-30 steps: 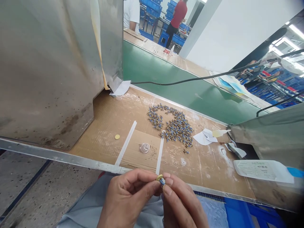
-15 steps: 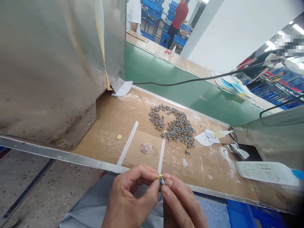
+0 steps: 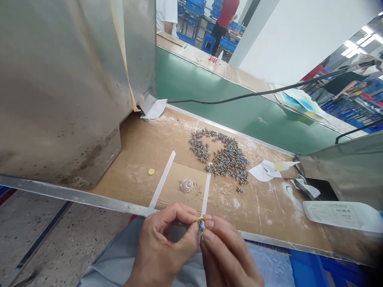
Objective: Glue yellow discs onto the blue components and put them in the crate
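Observation:
Just before the table's front edge, my left hand (image 3: 167, 247) and my right hand (image 3: 229, 255) meet in a pinch. Between their fingertips sits one small blue and brass part (image 3: 201, 223), gripped by both hands. Farther back on the brown cardboard-covered table (image 3: 143, 147) lies a heap of several like blue and brass parts (image 3: 223, 157). A small clear round dish (image 3: 186, 185) with tiny specks beside it rests between two white tape strips (image 3: 163, 179), straight ahead of my hands. One yellow disc (image 3: 151, 171) lies to the left of the strips.
A big stained metal housing (image 3: 66, 87) fills the left. A green conveyor belt (image 3: 239, 111) runs behind the table with a black cable (image 3: 239, 95) over it. White paper scraps (image 3: 265, 170) and a white label (image 3: 341, 215) lie right. People stand far behind.
Both hands stayed pinched on the small part and shifted slightly; the left fingers curled a bit more over it. The view drifted a little.

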A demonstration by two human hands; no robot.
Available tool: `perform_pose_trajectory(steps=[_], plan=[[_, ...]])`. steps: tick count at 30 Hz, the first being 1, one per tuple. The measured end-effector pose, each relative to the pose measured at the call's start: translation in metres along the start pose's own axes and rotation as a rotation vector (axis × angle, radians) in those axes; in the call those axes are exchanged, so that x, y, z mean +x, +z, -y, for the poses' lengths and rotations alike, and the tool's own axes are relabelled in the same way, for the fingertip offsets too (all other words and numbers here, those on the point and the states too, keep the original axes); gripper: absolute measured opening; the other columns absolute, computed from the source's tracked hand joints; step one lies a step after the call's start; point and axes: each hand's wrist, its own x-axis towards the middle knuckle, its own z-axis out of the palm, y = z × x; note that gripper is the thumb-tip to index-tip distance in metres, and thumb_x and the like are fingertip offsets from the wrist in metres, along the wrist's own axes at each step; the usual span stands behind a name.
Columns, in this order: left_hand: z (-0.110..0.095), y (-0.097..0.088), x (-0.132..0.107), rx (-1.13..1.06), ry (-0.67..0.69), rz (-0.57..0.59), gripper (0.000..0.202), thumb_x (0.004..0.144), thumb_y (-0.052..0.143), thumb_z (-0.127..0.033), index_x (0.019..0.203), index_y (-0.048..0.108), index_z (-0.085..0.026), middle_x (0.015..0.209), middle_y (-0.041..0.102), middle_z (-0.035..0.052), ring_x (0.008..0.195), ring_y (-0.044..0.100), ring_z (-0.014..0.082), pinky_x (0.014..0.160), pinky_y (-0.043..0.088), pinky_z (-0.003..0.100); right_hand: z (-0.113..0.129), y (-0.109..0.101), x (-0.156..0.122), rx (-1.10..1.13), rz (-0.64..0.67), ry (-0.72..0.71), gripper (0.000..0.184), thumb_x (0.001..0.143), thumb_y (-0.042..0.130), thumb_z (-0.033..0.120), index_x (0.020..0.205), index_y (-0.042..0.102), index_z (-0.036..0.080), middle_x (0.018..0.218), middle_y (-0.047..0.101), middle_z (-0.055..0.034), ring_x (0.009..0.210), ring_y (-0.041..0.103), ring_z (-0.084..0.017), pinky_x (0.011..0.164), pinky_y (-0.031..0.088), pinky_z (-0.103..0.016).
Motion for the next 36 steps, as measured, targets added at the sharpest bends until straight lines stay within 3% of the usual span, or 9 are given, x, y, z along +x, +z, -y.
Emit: perform_pose_trajectory(steps=[2, 5, 9, 16, 21, 31, 33, 36], plan=[[-0.003, -0.001, 0.001, -0.032, -0.03, 0.031, 0.014, 0.09, 0.088, -0.019, 0.077, 0.085, -0.023, 0.089, 0.091, 0.0046, 0.083, 0.087, 0.0231, 0.08, 0.068, 0.026, -0.001, -0.004, 0.007, 0.039, -0.018, 0.094, 0.031, 0.106, 0.075, 0.008, 0.131, 0.085, 0.022, 0.121, 0.089, -0.0088, 0.106, 0.091, -0.025, 0.09, 0.079, -0.033], [-0.009, 0.0, 0.001, -0.06, -0.063, 0.048, 0.01, 0.09, 0.09, -0.023, 0.08, 0.09, -0.024, 0.088, 0.091, 0.0047, 0.082, 0.085, 0.0228, 0.079, 0.066, 0.026, -0.005, -0.01, 0.02, 0.141, 0.063, 0.246, 0.023, 0.106, 0.077, 0.008, 0.12, 0.087, 0.023, 0.109, 0.089, -0.0047, 0.098, 0.089, -0.018, 0.086, 0.075, -0.023], [-0.017, 0.003, -0.001, -0.034, -0.06, 0.072, 0.009, 0.091, 0.09, -0.026, 0.082, 0.093, -0.027, 0.085, 0.089, 0.0035, 0.081, 0.084, 0.022, 0.08, 0.064, 0.026, -0.008, -0.015, 0.032, 0.281, 0.13, 0.277, 0.022, 0.105, 0.08, 0.008, 0.115, 0.088, 0.025, 0.105, 0.088, -0.0021, 0.092, 0.088, -0.014, 0.082, 0.072, -0.017], [-0.018, 0.003, -0.003, 0.02, -0.033, 0.072, 0.012, 0.091, 0.087, -0.024, 0.079, 0.088, -0.026, 0.082, 0.087, 0.0033, 0.077, 0.081, 0.0226, 0.076, 0.062, 0.028, -0.008, -0.014, 0.032, 0.346, 0.144, 0.301, 0.023, 0.103, 0.082, 0.006, 0.114, 0.088, 0.025, 0.105, 0.089, -0.0017, 0.091, 0.087, -0.013, 0.082, 0.071, -0.017], [-0.015, 0.004, -0.003, 0.028, -0.025, 0.061, 0.014, 0.09, 0.085, -0.022, 0.076, 0.084, -0.025, 0.079, 0.084, 0.003, 0.076, 0.08, 0.0227, 0.075, 0.061, 0.029, -0.006, -0.011, 0.025, 0.383, 0.106, 0.394, 0.027, 0.101, 0.084, 0.006, 0.119, 0.085, 0.026, 0.097, 0.086, 0.0003, 0.084, 0.084, -0.013, 0.076, 0.069, -0.017], [-0.005, 0.002, -0.003, 0.007, -0.009, 0.077, 0.014, 0.09, 0.083, -0.017, 0.077, 0.081, -0.022, 0.08, 0.083, 0.0012, 0.077, 0.078, 0.0183, 0.076, 0.06, 0.024, -0.002, -0.009, 0.02, 0.453, 0.112, 0.514, 0.022, 0.104, 0.085, 0.012, 0.116, 0.087, 0.031, 0.097, 0.085, 0.0001, 0.086, 0.082, -0.014, 0.077, 0.066, -0.02], [-0.001, 0.0, -0.002, -0.035, -0.063, 0.125, 0.013, 0.093, 0.086, -0.021, 0.08, 0.085, -0.021, 0.083, 0.085, 0.0026, 0.079, 0.078, 0.0181, 0.076, 0.06, 0.023, -0.002, -0.011, 0.022, 0.456, 0.128, 0.557, 0.02, 0.105, 0.086, 0.015, 0.115, 0.089, 0.032, 0.097, 0.085, -0.0002, 0.087, 0.081, -0.014, 0.076, 0.065, -0.02], [0.002, -0.002, 0.0, -0.191, -0.257, 0.179, 0.018, 0.094, 0.094, -0.034, 0.085, 0.089, -0.02, 0.076, 0.083, 0.0032, 0.072, 0.074, 0.016, 0.071, 0.059, 0.022, -0.003, -0.017, 0.027, 0.467, 0.195, 0.569, 0.017, 0.108, 0.083, 0.02, 0.115, 0.091, 0.034, 0.101, 0.084, -0.0008, 0.089, 0.08, -0.014, 0.078, 0.064, -0.021]])
